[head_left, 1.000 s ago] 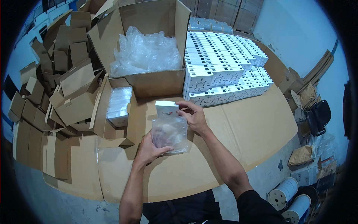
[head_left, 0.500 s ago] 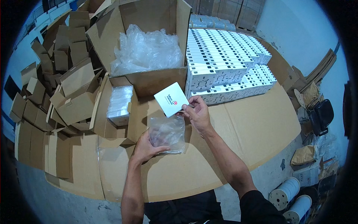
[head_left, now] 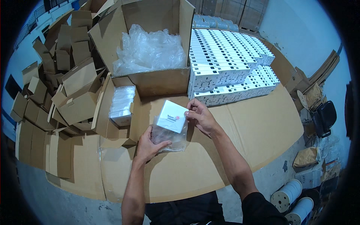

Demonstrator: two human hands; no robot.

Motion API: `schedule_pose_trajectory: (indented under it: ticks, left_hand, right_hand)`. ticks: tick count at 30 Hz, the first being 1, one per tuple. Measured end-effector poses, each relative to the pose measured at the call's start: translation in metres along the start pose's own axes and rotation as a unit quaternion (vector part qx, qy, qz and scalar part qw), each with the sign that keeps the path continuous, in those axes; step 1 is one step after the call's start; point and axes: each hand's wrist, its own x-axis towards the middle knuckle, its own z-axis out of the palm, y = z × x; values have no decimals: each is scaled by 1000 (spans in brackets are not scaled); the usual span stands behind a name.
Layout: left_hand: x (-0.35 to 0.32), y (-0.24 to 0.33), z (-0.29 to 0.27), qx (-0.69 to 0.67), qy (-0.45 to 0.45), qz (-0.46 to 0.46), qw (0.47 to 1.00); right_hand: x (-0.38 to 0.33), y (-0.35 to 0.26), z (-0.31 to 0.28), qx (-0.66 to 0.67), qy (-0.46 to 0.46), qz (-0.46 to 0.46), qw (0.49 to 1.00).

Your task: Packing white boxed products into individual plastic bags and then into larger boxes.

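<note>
Left, a heap of open brown cartons, many tilted; upper centre, a row of bluish-white rolls before tall brown panels. Right, a bundle of long brown strips leaning by the pale wall, with a black chair-like object near its lower end and a brown paper bag below. Lower right, two white-wound spools lying side by side on the grey floor

Glossy plastic bag, smooth white box, matt cardboard tabletop.
</note>
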Motion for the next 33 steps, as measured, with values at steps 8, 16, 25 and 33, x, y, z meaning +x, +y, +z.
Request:
schedule_pose_trajectory:
  ticks: [8,16,25,33]
  left_hand:
    - [4,-2,14,-95,27,-42,994]
    - [8,-1,28,-67,70,-4,995]
    - [13,-7,30,-119,137,30,983]
    - [22,-19,32,-108,166,7,980]
  right_hand:
    - [3,2,1,-58,-13,-3,998]
    - [1,-5,7,-192,-19,-42,980]
    - [-8,-7,9,-145,-48,134,979]
    - [-3,6,14,47,28,106,993]
